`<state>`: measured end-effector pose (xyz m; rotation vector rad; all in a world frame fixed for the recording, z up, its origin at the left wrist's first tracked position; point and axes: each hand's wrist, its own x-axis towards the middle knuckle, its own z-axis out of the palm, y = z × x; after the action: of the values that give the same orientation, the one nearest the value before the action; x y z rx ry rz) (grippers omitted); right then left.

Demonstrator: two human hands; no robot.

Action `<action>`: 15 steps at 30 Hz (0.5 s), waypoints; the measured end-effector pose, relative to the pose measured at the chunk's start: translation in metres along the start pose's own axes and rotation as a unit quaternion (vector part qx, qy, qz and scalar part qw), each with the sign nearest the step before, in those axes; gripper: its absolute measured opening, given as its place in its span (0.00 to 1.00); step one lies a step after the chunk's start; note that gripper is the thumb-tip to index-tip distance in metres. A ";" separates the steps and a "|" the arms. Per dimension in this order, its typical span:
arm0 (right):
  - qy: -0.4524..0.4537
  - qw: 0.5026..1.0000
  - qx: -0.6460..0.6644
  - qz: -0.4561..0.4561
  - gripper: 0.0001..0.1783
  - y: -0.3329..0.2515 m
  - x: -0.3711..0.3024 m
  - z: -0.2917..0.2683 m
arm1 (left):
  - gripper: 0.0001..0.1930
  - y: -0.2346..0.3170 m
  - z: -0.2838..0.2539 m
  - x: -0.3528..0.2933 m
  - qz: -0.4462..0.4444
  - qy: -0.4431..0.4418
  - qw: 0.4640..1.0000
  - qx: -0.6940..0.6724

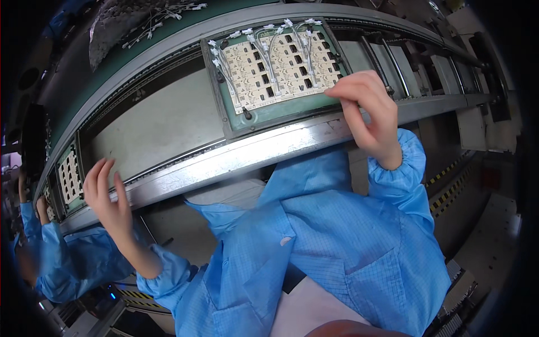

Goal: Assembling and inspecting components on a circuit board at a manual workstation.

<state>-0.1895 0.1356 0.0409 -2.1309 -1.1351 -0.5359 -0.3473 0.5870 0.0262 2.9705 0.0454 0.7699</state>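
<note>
A cream circuit board panel with rows of black components lies in a green carrier tray on the conveyor. White wires with small white connectors run across it, several of them at its far edge. My right hand is at the panel's near right corner, thumb and forefinger pinched together. Whatever is between those fingertips is too small or hidden to make out. My left hand hovers over the near rail to the left, fingers apart and holding nothing. Black clips stand along the carrier's edges.
The conveyor's metal near rail runs between me and the carrier. Further left sits another board in a carrier, near a co-worker in blue sleeves. Loose white wires and a clear plastic bag lie on the far green surface.
</note>
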 end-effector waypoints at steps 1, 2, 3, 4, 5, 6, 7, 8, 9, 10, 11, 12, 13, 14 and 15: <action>0.023 0.999 0.009 0.030 0.14 0.004 -0.004 0.003 | 0.15 -0.014 0.002 -0.018 -0.023 0.017 1.000 0.005; 0.047 0.997 0.019 0.059 0.13 0.005 -0.005 0.006 | 0.15 -0.022 0.001 -0.033 -0.024 0.015 1.000 0.003; 0.043 0.997 0.018 0.060 0.13 0.004 -0.007 0.007 | 0.15 -0.028 0.002 -0.048 -0.050 0.041 0.998 0.024; 0.021 0.999 0.000 0.050 0.13 0.001 -0.008 0.008 | 0.15 -0.036 0.002 -0.059 -0.075 0.067 0.994 0.043; -0.003 0.999 -0.017 0.037 0.14 -0.002 -0.008 0.008 | 0.15 -0.046 0.000 -0.069 -0.088 0.076 0.992 0.055; -0.028 1.000 -0.007 0.009 0.14 -0.006 -0.008 0.010 | 0.15 -0.057 -0.006 -0.078 -0.101 0.083 0.989 0.070; -0.052 0.998 0.002 -0.019 0.14 -0.013 -0.008 0.013 | 0.16 -0.071 -0.011 -0.085 -0.110 0.084 0.987 0.083; -0.080 0.996 0.008 -0.035 0.15 -0.019 -0.009 0.019 | 0.16 -0.087 -0.011 -0.093 -0.122 0.090 0.985 0.087; -0.083 0.996 0.004 -0.035 0.15 -0.024 -0.009 0.024 | 0.16 -0.106 -0.009 -0.099 -0.132 0.094 0.983 0.087; -0.097 0.994 0.019 -0.052 0.15 -0.027 -0.009 0.031 | 0.18 -0.125 -0.008 -0.102 -0.142 0.100 0.980 0.099; -0.111 0.991 0.034 -0.068 0.16 -0.031 -0.008 0.038 | 0.18 -0.153 -0.010 -0.105 -0.134 0.104 0.980 0.105; -0.124 0.989 0.030 -0.072 0.19 -0.034 -0.007 0.049 | 0.19 -0.188 -0.009 -0.109 -0.126 0.109 0.980 0.111; -0.125 0.989 0.032 -0.070 0.19 -0.039 -0.002 0.059 | 0.20 -0.221 -0.014 -0.112 -0.171 0.108 0.975 0.095; -0.119 0.987 0.056 -0.094 0.20 -0.044 0.004 0.068 | 0.21 -0.249 -0.023 -0.113 -0.219 0.102 0.966 0.090; -0.110 0.984 0.080 -0.119 0.20 -0.047 0.009 0.077 | 0.22 -0.277 -0.031 -0.114 -0.265 0.098 0.955 0.086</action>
<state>-0.2209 0.2149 0.0092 -1.9635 -1.5153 -0.3060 -0.4644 0.8602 -0.0236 2.7940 0.9202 1.0066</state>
